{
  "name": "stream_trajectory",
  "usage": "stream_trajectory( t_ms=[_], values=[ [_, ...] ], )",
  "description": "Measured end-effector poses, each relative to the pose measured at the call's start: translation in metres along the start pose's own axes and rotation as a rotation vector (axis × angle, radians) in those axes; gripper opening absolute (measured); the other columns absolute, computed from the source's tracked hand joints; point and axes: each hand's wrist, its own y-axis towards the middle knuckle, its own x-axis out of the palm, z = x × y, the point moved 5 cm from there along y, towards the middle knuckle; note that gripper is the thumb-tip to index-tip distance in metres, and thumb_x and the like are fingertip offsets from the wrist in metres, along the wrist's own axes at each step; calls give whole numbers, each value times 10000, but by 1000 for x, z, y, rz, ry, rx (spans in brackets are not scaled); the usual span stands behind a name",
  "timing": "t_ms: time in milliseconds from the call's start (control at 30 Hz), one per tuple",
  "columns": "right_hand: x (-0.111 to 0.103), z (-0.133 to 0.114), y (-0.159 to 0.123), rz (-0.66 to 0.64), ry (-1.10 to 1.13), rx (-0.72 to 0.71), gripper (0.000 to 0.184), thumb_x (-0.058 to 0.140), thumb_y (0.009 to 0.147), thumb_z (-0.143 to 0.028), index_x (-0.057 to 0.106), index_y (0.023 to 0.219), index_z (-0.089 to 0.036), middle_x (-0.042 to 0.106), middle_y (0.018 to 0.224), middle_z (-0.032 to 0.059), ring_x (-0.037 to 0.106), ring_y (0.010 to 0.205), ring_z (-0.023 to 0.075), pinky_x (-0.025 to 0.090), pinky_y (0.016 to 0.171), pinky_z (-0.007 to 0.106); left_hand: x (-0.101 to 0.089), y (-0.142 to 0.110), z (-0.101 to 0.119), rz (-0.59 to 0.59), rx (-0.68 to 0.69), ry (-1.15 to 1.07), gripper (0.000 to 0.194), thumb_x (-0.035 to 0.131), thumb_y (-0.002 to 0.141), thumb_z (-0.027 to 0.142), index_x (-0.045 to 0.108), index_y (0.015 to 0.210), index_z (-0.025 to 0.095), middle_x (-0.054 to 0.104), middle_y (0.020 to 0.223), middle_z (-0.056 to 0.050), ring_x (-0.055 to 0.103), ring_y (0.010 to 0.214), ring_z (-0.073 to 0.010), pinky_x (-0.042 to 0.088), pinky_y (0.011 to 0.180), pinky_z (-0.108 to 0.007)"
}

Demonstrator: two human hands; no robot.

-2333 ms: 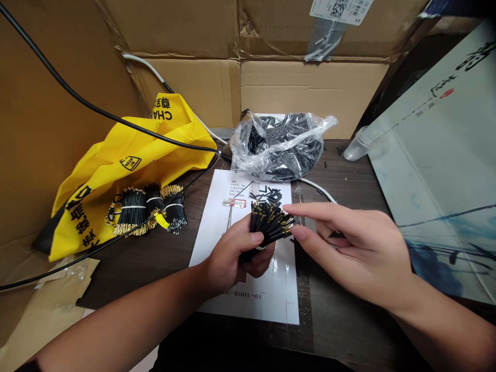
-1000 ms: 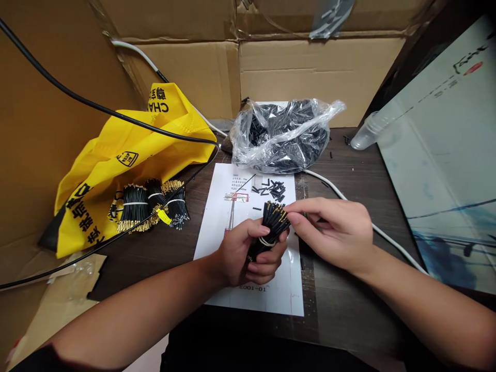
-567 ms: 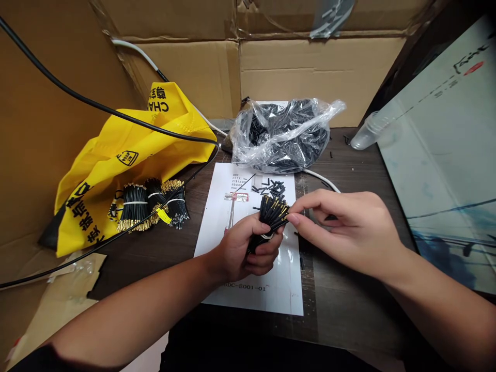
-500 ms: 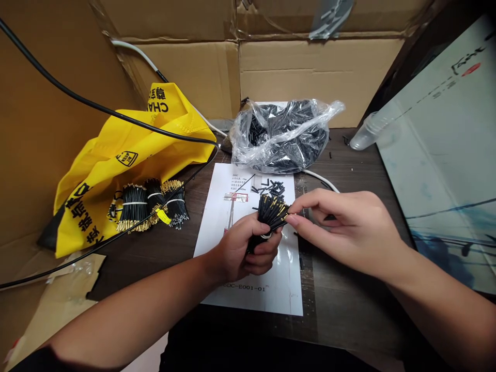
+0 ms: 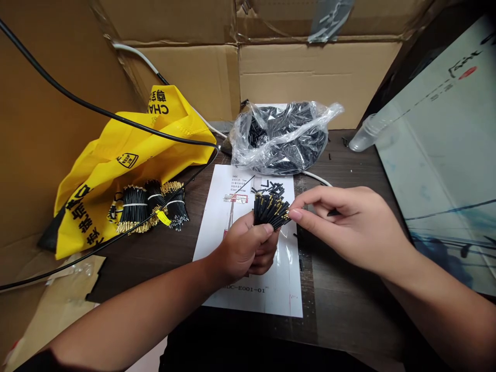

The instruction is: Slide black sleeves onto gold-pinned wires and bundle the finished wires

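Holding black wires [image 5: 268,213], the left hand [image 5: 246,249] sits beside the right hand [image 5: 351,227].

Grips a bundle of black, gold-tipped wires [image 5: 269,211] in the left hand [image 5: 248,248], above a printed sheet [image 5: 282,289]. Pinches at the bundle's right edge with the right hand [image 5: 349,225]. Has a clear bag [image 5: 329,114] of black pieces [image 5: 256,135] beyond and tied wire bundles [image 5: 135,209] beside a yellow bag [image 5: 147,147].
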Motion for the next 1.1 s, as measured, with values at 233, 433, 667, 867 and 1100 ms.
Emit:
stream_trajectory(
  t_ms=[233,433,667,867,1100],
  values=[
    [-3,-6,-1,38,-76,-94,78,681,878,-281,732,870,-224,663,642,-45,470,454,50,380,479,200,-1,0,1,74,46,95,329,635,846,435,401,852,205,331,478,130,203,336,-28,217,298,-133],
    [0,-11,-5,80,-138,-112,78,660,890,-265,724,877,-223,735,741,-20,574,496,79,433,487,221,-3,-1,2,168,99,217,350,643,833,474,437,874,193,371,460,114,261,339,-44,253,321,-153],
    [4,-16,-11,139,-240,-223,48,658,897,-254,700,918,-243,757,801,-14,585,499,97,419,486,265,-5,-4,3,214,106,217,311,637,837,424,427,806,196,374,453,106,270,343,-44,266,338,-159],
    [2,-11,-8,146,-159,-127,87,682,875,-268,699,943,-215,512,527,-72,433,434,66,371,470,221,-5,-6,4,163,122,148,342,663,829,436,456,934,184,349,461,120,255,341,-46,239,326,-155],
    [7,-6,-3,25,-64,-78,119,653,877,-247,675,987,-207,353,558,-84,370,454,58,323,464,201,-8,-7,3,124,95,114,294,660,838,391,470,928,185,351,489,110,280,365,-47,251,338,-148]
  ],
)
